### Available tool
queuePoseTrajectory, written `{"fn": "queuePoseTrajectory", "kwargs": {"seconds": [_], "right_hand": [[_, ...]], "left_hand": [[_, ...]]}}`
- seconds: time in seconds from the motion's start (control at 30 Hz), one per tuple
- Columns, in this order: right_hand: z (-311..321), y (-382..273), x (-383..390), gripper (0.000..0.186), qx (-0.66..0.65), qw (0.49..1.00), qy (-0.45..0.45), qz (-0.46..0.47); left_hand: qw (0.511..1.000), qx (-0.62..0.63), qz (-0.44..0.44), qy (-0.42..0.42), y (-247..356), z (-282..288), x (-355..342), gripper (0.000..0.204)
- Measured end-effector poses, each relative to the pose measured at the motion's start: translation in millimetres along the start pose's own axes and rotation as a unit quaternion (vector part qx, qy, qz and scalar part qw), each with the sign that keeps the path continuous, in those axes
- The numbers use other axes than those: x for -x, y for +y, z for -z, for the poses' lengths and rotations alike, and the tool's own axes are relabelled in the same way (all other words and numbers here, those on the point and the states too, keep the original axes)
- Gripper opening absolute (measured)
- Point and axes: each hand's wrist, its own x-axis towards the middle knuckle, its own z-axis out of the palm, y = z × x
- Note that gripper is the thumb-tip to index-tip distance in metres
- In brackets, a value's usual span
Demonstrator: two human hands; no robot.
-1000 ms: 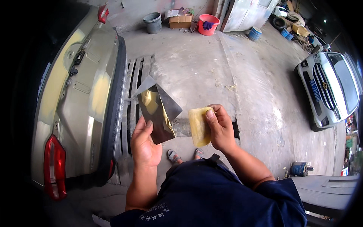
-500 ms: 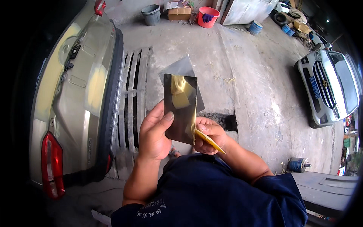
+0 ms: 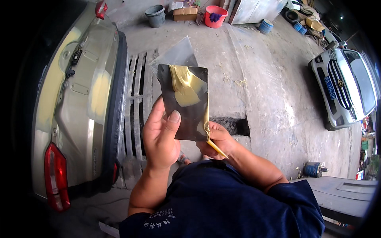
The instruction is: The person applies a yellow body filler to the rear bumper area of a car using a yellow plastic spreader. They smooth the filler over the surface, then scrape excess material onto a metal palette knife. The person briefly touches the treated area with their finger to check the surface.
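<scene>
My left hand [image 3: 162, 133] grips a dark, flat rectangular putty board [image 3: 174, 121], thumb on its face and fingers behind. A smear of yellowish putty [image 3: 185, 93] covers the board's upper part, and more putty runs down its right edge. Behind the board's top, a clear plastic sheet [image 3: 178, 53] sticks out. At the lower right corner my right hand [image 3: 217, 142] is closed on a thin yellow spreader [image 3: 217, 149], whose edge meets the board there. Its fingers are partly hidden behind the board and spreader.
To the left stands a beige car's rear [image 3: 81, 107] with pale filler patches and a red tail light [image 3: 56, 176]. A floor grate [image 3: 137, 99] runs beside it. Buckets [image 3: 155, 16] and a red tub [image 3: 216, 20] line the back; a white car [image 3: 344, 85] is at right.
The board has shifted up and slightly left, turning more face-on. My right hand has drawn the spreader against the board's right edge, where more putty now gathers.
</scene>
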Motion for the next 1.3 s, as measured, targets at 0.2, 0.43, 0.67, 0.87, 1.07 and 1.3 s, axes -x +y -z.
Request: {"fn": "queuePoseTrajectory", "kwargs": {"seconds": [0.2, 0.43, 0.67, 0.87, 1.07, 1.3], "right_hand": [[-2, -11, -1, 0.022, -0.031, 0.996, 0.077, 0.031], [-5, -31, -2, 0.020, 0.170, 0.951, 0.178, 0.189], [-17, -31, 1, 0.026, 0.323, 0.881, 0.199, 0.284], [-19, -7, -6, 0.025, 0.468, 0.759, 0.095, 0.443], [0, 0, 0, 0.025, 0.548, 0.719, 0.122, 0.409], [-2, -22, 0, 0.023, 0.236, 0.914, 0.160, 0.290]], "left_hand": [[0.998, 0.054, 0.013, 0.032, 16, 10, -11, 0.046], [0.981, 0.093, 0.117, 0.127, 16, 37, -8, 0.042], [0.959, 0.154, 0.150, 0.184, -11, 45, 10, 0.039], [0.935, 0.233, 0.194, 0.185, -30, 30, 17, 0.037], [0.947, 0.242, 0.119, 0.174, -12, 40, -4, 0.037], [0.962, 0.193, 0.100, 0.164, -4, 50, 2, 0.037]]}}
